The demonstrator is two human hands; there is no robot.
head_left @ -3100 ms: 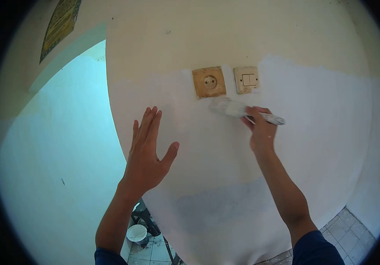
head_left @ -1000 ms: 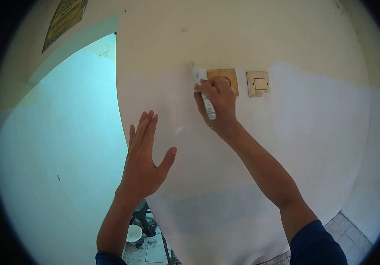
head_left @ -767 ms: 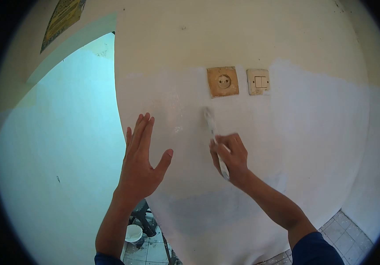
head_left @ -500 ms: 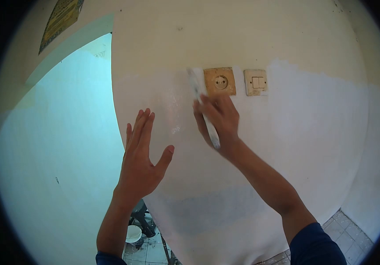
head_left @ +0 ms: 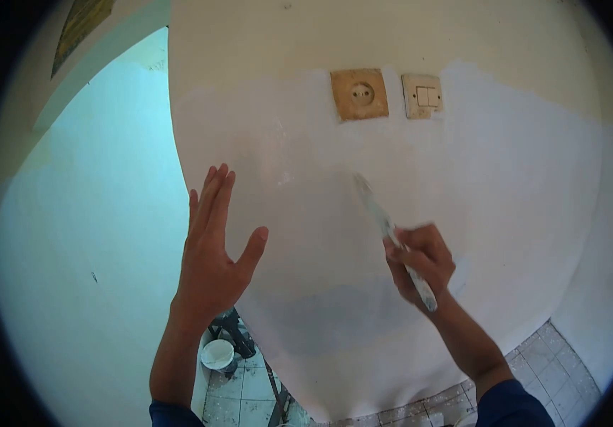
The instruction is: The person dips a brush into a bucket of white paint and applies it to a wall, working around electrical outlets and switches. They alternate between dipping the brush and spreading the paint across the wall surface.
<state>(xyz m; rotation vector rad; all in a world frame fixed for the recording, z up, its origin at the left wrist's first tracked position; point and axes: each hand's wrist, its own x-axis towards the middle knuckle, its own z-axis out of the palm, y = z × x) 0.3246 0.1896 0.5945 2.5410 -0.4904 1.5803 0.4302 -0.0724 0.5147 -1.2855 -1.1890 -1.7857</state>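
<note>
My right hand (head_left: 426, 262) grips a paint-smeared paintbrush (head_left: 375, 208) by its long handle. The brush tilts up and to the left, its bristle end close over the wall (head_left: 321, 249) below the socket. Paler paint covers the wall's middle, with yellowish wall above it and a greyer band low down. My left hand (head_left: 215, 260) is raised near the wall's left edge, fingers stretched up and thumb apart, holding nothing.
A wall socket (head_left: 344, 110) on a stained orange plate and a double light switch (head_left: 422, 96) sit above the brush. Left of the wall is an arched opening (head_left: 107, 213). Below stands a white bucket (head_left: 217, 354) on the tiled floor (head_left: 548, 363).
My right hand has moved down and to the right with the paintbrush, away from beside the socket. My left hand stays raised and spread. The view has tipped slightly downward.
</note>
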